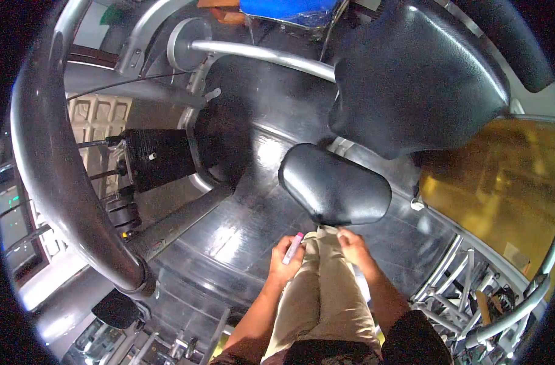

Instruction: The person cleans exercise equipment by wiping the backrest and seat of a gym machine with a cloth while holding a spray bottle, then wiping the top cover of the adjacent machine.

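My left hand [283, 258] is closed around a marker [294, 247] with a pink cap and a pale barrel, held tilted beside my left knee. My right hand [353, 248] is by my right knee, close to the near edge of a black padded seat [335, 185]. Its fingers are curled in and partly hidden, so whatever they may hold cannot be made out. Beige trousers [326, 286] cover my legs between both forearms.
A larger black pad [420, 79] rises behind the seat. On the left stand a thick curved metal tube [64, 176] and a black weight stack [159, 158]. A silver bar [262, 53] crosses the back. At right are a yellowish panel [490, 182] and metal frames [460, 292].
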`<state>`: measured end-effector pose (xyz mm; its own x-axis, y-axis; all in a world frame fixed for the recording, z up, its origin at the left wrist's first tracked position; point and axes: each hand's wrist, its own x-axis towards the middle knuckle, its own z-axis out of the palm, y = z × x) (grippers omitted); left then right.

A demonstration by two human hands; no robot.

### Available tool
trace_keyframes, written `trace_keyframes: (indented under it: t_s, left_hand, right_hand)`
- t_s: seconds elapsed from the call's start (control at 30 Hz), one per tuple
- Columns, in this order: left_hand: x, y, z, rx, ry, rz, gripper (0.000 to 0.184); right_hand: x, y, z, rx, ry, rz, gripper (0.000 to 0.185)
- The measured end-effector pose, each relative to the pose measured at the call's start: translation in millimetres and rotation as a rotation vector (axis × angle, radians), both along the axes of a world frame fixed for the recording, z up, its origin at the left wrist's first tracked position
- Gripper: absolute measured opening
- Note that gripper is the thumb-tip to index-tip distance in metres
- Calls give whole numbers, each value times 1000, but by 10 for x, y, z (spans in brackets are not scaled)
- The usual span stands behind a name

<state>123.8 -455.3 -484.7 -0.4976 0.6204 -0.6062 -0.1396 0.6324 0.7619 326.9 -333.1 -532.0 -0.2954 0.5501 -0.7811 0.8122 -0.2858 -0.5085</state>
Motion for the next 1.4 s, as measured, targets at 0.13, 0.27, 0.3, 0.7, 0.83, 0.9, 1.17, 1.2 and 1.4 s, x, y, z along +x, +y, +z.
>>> trace_keyframes:
  t_s: [0.13, 0.27, 0.3, 0.7, 0.83, 0.9, 1.17, 1.2, 1.4]
  left_hand:
    - [2, -12, -63, 23, 23, -7, 13]
    - [-12, -116, -34, 10, -20, -57, 10]
    - [-34, -142, -7, -14, 6, -86, 10]
    - [-100, -468, -185, -60, -9, 1, 11]
    - [-53, -365, -138, -55, 29, 31, 10]
    - [-34, -380, -179, -3, 38, 89, 10]
    - [-114, -299, 5, -90, -47, 214, 9]
    - [-119, -245, 84, -117, -57, 233, 9]
    - [-76, -43, 152, -82, -72, 270, 12]
  right_hand:
    - [134, 536, -131, 331, -46, 14, 31]
    - [44, 1187, -252, 592, -58, -29, 35]
    - [-35, 1363, -283, 580, -106, -31, 37]
    - [-987, 668, -381, 263, -239, 710, 57]
    - [-495, -205, -692, 290, -106, 1034, 42]
    - [-220, -166, -593, 400, 89, 983, 35]
    - [22, 1518, -795, 600, -252, 13, 40]
    - [3, 1598, -866, 596, -318, 27, 41]
    - [-501, 650, -504, 445, -176, 468, 58]
